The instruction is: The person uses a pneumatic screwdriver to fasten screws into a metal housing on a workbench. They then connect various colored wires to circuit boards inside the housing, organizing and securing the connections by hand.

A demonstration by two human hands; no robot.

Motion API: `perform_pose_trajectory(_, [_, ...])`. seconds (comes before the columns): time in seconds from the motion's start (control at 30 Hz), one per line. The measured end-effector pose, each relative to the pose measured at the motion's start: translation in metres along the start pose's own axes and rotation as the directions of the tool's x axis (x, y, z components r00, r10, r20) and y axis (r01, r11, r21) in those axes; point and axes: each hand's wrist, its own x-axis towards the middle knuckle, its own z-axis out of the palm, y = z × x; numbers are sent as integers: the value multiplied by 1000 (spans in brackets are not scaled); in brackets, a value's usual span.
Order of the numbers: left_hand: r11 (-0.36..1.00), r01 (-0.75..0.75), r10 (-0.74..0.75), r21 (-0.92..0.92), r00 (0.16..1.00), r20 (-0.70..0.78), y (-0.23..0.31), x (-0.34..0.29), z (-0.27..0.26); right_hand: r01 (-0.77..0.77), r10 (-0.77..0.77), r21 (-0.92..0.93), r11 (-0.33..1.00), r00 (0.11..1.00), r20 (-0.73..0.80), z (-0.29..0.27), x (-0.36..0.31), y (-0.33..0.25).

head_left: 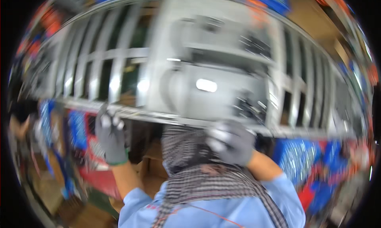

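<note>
Both my hands wear grey gloves with white fingertips, and motion blurs the picture. My left hand [110,136] is at the near edge of a long metal bench [158,117], left of my body, its fingers pointing up and slightly apart. Nothing shows in it. Further right, my right hand [232,142] is at the same edge, below a flat grey metal plate [222,95]. Its fingers curl to the left and look closed; what they hold, if anything, is hidden. Black clamp-like parts [250,107] are smeared on the plate's right side, close beyond my right hand.
Slatted metal sections [115,75] with gaps lie on the bench's left, and similar slats [303,81] on its right. A second group of dark parts [256,45] is farther back. Blue bins [297,154] and cardboard boxes [154,164] stand below the near edge.
</note>
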Motion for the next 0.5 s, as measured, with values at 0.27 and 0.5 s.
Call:
perform_pose_trajectory(0.27, [808, 545, -567, 223, 617, 546, -55, -93, 200, -132, 188, 170, 977, 906, -379, -24, -52, -7])
perform_pose_trajectory(0.5, [754, 615, -564, 231, 425, 708, -84, -111, 221, -224, 291, 200, 954, 852, -435, -47, -75, 5])
